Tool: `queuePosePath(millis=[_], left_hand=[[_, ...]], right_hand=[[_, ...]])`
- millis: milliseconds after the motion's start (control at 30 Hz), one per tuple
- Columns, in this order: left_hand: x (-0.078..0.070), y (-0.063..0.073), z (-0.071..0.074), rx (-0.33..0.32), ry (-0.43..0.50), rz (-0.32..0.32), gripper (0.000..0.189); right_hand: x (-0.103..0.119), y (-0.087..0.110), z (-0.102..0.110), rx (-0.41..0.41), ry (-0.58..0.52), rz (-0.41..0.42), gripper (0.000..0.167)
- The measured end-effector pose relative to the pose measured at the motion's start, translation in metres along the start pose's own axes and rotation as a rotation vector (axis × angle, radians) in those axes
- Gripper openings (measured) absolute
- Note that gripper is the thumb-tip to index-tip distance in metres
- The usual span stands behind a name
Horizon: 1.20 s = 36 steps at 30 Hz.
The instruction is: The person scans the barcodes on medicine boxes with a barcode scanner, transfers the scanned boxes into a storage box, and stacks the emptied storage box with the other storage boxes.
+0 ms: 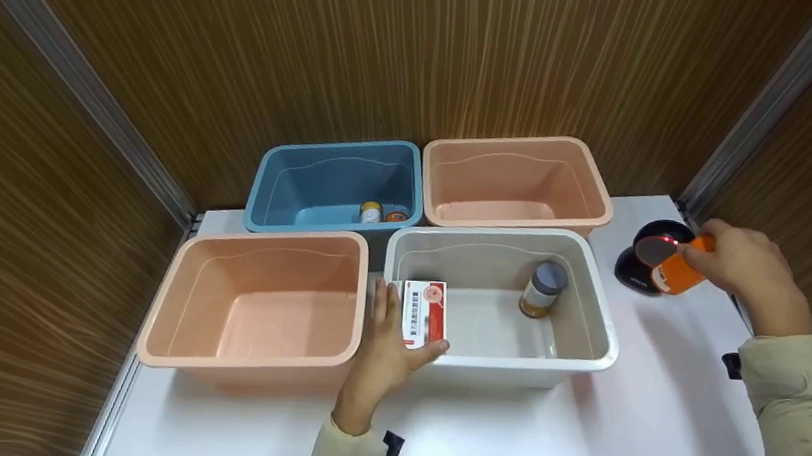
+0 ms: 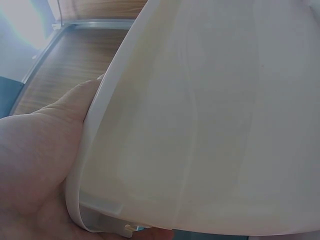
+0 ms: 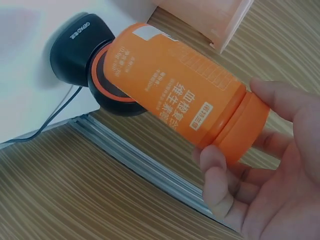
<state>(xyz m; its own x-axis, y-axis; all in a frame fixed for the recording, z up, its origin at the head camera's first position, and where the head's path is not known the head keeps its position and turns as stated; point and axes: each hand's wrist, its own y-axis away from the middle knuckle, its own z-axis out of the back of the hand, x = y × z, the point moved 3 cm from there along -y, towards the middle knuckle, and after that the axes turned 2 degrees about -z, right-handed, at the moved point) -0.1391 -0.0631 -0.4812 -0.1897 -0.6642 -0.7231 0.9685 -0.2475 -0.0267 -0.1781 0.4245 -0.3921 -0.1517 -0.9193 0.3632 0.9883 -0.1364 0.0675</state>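
Note:
My right hand [image 1: 750, 270] grips an orange bottle [image 3: 180, 95] by its orange cap. The bottle tilts, its base close to the dark face of a black scanner [image 3: 80, 50] with red lights showing in the head view. My left hand [image 1: 385, 353] rests at the front left corner of the white bin [image 1: 592, 344], fingers straight along its left side and thumb spread across the front rim. Right beside those fingers, a white and red medicine box [image 1: 424, 315] stands inside the bin. A grey-capped jar [image 1: 542, 289] stands at the bin's right end.
A blue bin [image 1: 315, 184] behind holds a yellow-capped bottle [image 1: 371, 212] and an orange item [image 1: 397, 216]. One peach bin [image 1: 255, 303] stands at left, another peach bin [image 1: 511, 178] at the back right. Wood-grain panels [image 1: 319, 47] enclose the white table [image 1: 491, 438]. A cable [image 3: 50, 117] runs from the scanner.

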Motion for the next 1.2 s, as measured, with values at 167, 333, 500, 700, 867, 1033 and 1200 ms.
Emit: queuePosePath(millis=[167,333,500,700,867,1033,1200], left_hand=[[0.0,0.0,0.0,0.001,-0.003,0.005,0.124],[0.0,0.001,0.0,-0.002,0.002,0.002,0.124],[0.0,0.001,0.0,-0.003,-0.001,-0.001,0.123],[0.0,0.001,0.0,-0.005,0.0,-0.006,0.123],[0.0,0.001,0.0,-0.005,-0.007,-0.005,0.123],[0.0,0.001,0.0,-0.004,-0.018,-0.011,0.123],[0.0,0.001,0.0,-0.001,-0.015,-0.005,0.123]], right_hand=[[0.005,-0.001,-0.003,-0.003,-0.04,0.007,0.069],[0.01,-0.004,-0.002,-0.034,-0.047,0.032,0.068],[0.01,-0.006,0.0,-0.061,-0.041,0.02,0.069],[0.006,-0.008,0.004,-0.125,-0.01,0.003,0.068],[0.006,-0.01,0.003,-0.135,-0.01,0.001,0.068],[0.006,-0.01,0.002,-0.113,-0.024,-0.017,0.071],[0.007,-0.01,0.001,-0.109,-0.03,-0.009,0.067]])
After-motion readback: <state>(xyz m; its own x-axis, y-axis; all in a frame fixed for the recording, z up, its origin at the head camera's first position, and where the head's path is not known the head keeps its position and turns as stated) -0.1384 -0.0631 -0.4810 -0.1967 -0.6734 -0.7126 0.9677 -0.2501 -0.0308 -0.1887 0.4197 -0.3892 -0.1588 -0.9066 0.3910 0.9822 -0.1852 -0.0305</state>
